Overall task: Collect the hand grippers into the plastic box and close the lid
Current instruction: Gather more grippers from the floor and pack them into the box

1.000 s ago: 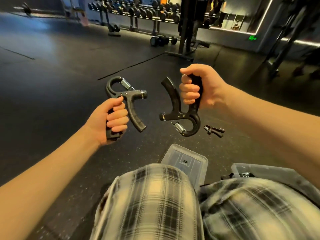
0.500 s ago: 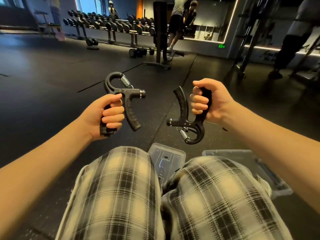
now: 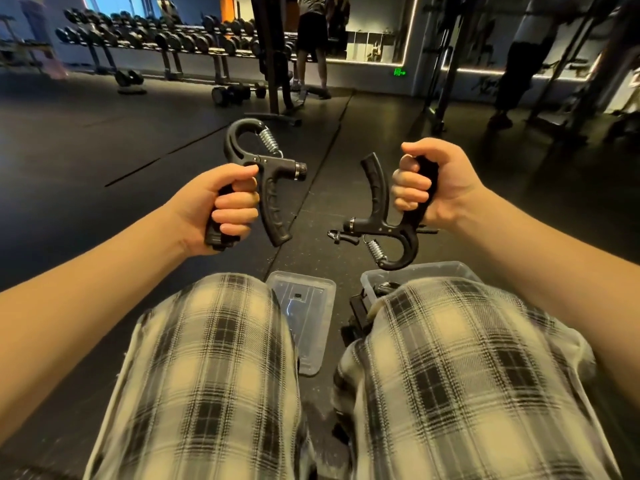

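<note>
On the head camera I am watching the left hand curling tightly round one handle of a black hand gripper, spring end pointing up. The right hand is gripping a second hand gripper, spring end hanging down by the far rim of the plastic box. The box is sitting open behind the right knee, and its lid is lying on the floor between the knees.

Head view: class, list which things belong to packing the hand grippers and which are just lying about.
Job: left hand, spring-up gripper; right hand, spring-down gripper; floor gripper; plastic box; lid.
Lying about: dumbbell rack, loose dumbbells.
</note>
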